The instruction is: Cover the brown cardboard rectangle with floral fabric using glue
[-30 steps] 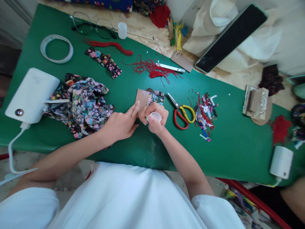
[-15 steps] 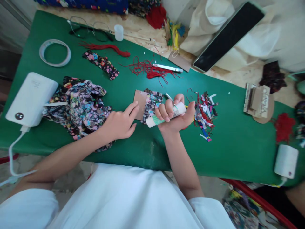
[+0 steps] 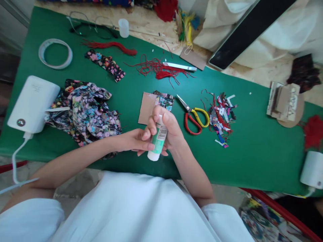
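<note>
My right hand (image 3: 171, 129) is wrapped round a white and green glue stick (image 3: 159, 137), which stands tilted above the front of the green table. From the left, my left hand (image 3: 138, 140) grips the lower part of the same stick between its fingers. Just behind my hands lies a brown cardboard piece (image 3: 146, 108), with a floral fabric piece (image 3: 165, 100) at its right side, partly hidden by my right hand. Scissors (image 3: 190, 112) with red and yellow handles lie partly open to the right.
Crumpled floral fabric (image 3: 88, 112) and a white power bank (image 3: 32, 104) are at the left. Red threads (image 3: 156, 67), a tape roll (image 3: 55, 53) and glasses (image 3: 93, 30) lie behind. Scraps (image 3: 222, 117) and stacked cardboard (image 3: 282, 104) are at the right.
My left hand has left the cardboard and taken hold of the glue stick. My right hand has moved left and turned the stick more upright, uncovering the scissors. The view has shifted slightly.
</note>
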A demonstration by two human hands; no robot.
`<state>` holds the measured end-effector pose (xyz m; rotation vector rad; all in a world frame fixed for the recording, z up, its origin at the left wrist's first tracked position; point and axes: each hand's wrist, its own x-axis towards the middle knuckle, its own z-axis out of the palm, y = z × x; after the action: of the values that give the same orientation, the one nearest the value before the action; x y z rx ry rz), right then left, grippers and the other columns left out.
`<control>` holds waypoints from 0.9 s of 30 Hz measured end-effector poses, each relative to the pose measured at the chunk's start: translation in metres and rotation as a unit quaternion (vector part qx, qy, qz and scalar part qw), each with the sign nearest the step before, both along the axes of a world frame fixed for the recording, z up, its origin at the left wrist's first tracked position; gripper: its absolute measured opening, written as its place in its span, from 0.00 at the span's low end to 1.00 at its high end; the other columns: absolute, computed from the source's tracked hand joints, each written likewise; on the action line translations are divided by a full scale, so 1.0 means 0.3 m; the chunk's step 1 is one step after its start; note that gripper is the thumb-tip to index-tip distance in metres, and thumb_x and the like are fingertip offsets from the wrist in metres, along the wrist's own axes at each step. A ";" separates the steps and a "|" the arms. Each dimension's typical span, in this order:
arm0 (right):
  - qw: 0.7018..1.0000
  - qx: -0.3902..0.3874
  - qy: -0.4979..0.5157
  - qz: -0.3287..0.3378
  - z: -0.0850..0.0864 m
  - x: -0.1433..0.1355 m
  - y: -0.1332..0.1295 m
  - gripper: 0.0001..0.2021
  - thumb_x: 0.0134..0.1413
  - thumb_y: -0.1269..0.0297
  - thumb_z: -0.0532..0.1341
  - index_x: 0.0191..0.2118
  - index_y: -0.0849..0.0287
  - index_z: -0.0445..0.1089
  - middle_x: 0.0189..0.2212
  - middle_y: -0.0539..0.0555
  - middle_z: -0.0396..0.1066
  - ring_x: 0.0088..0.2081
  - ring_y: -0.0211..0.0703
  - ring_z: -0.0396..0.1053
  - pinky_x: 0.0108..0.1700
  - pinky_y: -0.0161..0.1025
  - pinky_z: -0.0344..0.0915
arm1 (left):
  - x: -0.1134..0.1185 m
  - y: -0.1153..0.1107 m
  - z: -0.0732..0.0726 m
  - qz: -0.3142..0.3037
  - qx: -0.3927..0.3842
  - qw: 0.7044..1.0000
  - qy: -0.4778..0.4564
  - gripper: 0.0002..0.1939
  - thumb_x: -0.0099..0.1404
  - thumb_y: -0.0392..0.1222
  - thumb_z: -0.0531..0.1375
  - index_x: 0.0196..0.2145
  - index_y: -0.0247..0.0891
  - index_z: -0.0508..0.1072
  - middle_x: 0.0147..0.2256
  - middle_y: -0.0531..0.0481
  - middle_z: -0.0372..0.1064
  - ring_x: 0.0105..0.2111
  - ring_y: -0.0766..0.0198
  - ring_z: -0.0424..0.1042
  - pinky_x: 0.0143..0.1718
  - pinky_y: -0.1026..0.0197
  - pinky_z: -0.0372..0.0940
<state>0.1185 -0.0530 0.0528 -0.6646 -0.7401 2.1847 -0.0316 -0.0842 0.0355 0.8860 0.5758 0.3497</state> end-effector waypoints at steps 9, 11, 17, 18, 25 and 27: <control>0.999 0.016 -0.036 0.004 0.014 0.008 0.006 0.16 0.52 0.51 0.68 0.30 0.58 0.67 0.23 0.48 0.72 0.30 0.39 0.76 0.36 0.37 0.76 | 0.031 -0.040 0.013 0.126 -0.064 0.990 -0.022 0.24 0.51 0.54 0.73 0.38 0.35 0.77 0.35 0.45 0.79 0.38 0.57 0.79 0.43 0.55 0.73; 0.998 0.017 -0.060 -0.018 0.020 0.008 0.004 0.15 0.52 0.52 0.68 0.31 0.58 0.69 0.24 0.49 0.73 0.31 0.40 0.77 0.38 0.39 0.77 | 0.029 -0.041 0.003 0.129 -0.023 0.991 0.009 0.24 0.50 0.55 0.73 0.36 0.34 0.76 0.33 0.47 0.78 0.35 0.60 0.77 0.39 0.58 0.72; 0.986 0.015 -0.111 -0.122 -0.003 -0.009 -0.004 0.13 0.52 0.54 0.68 0.32 0.59 0.71 0.26 0.49 0.76 0.34 0.40 0.79 0.39 0.37 0.78 | 0.016 -0.041 -0.015 0.202 0.141 0.949 0.198 0.19 0.51 0.52 0.72 0.29 0.33 0.75 0.28 0.50 0.74 0.31 0.63 0.72 0.36 0.62 0.67; 0.987 -0.004 -0.102 -0.122 -0.006 -0.011 -0.003 0.14 0.51 0.53 0.69 0.31 0.59 0.71 0.25 0.49 0.76 0.33 0.40 0.79 0.37 0.36 0.78 | 0.013 -0.039 -0.016 0.199 0.130 0.955 0.179 0.20 0.52 0.54 0.72 0.30 0.33 0.76 0.29 0.49 0.75 0.33 0.61 0.73 0.38 0.61 0.68; 0.991 -0.084 -0.058 -0.091 0.000 -0.004 0.009 0.18 0.47 0.49 0.70 0.33 0.59 0.70 0.25 0.47 0.75 0.37 0.44 0.80 0.36 0.36 0.79 | -0.002 -0.010 -0.019 0.104 -0.123 0.984 -0.078 0.23 0.56 0.54 0.71 0.41 0.32 0.77 0.37 0.40 0.80 0.38 0.53 0.80 0.45 0.51 0.74; 0.992 -0.065 -0.070 -0.084 -0.003 -0.001 0.010 0.18 0.48 0.48 0.70 0.33 0.58 0.70 0.26 0.48 0.76 0.38 0.45 0.80 0.37 0.37 0.79 | -0.002 -0.008 -0.021 0.117 -0.118 0.985 -0.055 0.24 0.52 0.53 0.73 0.40 0.32 0.76 0.36 0.41 0.80 0.37 0.53 0.80 0.44 0.51 0.74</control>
<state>0.1183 -0.0498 0.0519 -0.9221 -0.5935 2.0601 -0.0323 -0.0866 0.0291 0.5682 0.6055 0.5277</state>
